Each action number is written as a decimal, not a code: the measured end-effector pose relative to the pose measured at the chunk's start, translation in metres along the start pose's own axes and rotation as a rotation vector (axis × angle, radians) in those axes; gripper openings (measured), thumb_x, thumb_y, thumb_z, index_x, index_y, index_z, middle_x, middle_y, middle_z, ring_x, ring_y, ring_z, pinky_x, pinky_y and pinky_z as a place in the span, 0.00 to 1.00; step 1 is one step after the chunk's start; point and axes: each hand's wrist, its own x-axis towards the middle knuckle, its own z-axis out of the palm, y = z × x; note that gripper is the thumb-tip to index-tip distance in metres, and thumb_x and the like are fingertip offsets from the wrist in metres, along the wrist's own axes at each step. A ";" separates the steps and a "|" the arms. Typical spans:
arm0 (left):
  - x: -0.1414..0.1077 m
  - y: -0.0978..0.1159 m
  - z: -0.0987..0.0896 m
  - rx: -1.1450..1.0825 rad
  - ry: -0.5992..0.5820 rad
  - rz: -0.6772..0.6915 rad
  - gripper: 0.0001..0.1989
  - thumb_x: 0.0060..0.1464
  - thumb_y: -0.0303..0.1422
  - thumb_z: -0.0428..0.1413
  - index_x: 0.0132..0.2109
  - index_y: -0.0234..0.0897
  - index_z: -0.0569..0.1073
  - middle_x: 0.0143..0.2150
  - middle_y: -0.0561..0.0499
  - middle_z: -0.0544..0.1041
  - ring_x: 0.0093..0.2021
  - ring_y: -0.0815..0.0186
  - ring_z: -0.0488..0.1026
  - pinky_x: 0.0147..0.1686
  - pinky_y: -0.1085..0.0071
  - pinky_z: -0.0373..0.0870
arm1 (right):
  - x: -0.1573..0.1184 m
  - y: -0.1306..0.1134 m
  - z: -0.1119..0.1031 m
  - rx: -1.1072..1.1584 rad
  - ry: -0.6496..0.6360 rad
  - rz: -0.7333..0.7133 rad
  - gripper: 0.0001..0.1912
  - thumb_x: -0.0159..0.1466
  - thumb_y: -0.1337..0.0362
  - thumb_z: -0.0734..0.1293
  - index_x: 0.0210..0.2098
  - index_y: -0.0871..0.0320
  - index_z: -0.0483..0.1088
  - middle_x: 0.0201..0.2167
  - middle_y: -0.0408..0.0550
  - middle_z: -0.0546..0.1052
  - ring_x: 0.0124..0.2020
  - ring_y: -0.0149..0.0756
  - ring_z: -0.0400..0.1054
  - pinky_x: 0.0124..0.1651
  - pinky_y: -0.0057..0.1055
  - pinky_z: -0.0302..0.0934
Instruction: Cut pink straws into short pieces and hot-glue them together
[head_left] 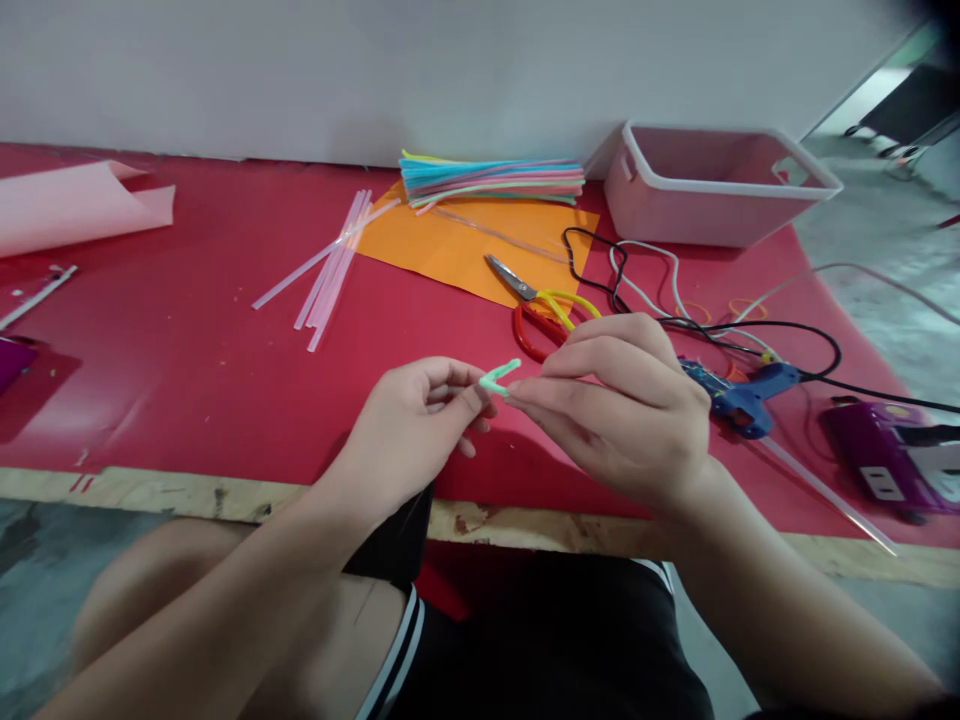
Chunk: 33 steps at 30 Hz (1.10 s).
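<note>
A short light-green pipe cleaner (501,376), bent into a V, is held between both hands over the near part of the red table. My left hand (424,420) pinches its bent end between thumb and fingers. The fingertips of my right hand (626,410) close on its lower leg, while the upper leg points free toward the right. Just beyond my right hand lie scissors (529,290) with red and yellow handles, their blades pointing away to the left. My right fingers hide part of the handles.
Pipe cleaners (487,180) lie bundled on an orange sheet (420,245). Clear glue sticks (334,265) are piled to its left. A pink bin (697,210), tangled cords (622,270), a blue glue gun (750,400) and a purple power box (892,455) occupy the right. Rolled pink paper (67,210) lies far left.
</note>
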 end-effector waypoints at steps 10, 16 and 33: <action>0.000 0.008 0.001 -0.467 -0.040 -0.125 0.08 0.57 0.22 0.52 0.31 0.34 0.71 0.27 0.54 0.73 0.17 0.79 0.56 0.14 0.83 0.49 | -0.002 0.003 0.009 0.000 -0.018 0.144 0.05 0.65 0.69 0.73 0.36 0.51 0.79 0.35 0.42 0.83 0.45 0.40 0.76 0.50 0.41 0.63; -0.003 0.001 -0.004 -0.193 -0.001 0.068 0.08 0.61 0.33 0.59 0.33 0.38 0.73 0.19 0.60 0.61 0.18 0.76 0.53 0.16 0.80 0.49 | -0.002 0.004 0.013 0.030 -0.046 0.175 0.06 0.67 0.70 0.70 0.36 0.52 0.77 0.34 0.42 0.84 0.44 0.39 0.78 0.49 0.40 0.60; -0.014 0.009 -0.004 0.355 -0.112 0.288 0.08 0.65 0.37 0.56 0.38 0.38 0.73 0.30 0.56 0.72 0.29 0.71 0.68 0.29 0.75 0.64 | 0.005 0.014 -0.005 0.991 -0.273 0.894 0.11 0.61 0.58 0.77 0.35 0.60 0.81 0.29 0.45 0.81 0.27 0.29 0.72 0.31 0.27 0.67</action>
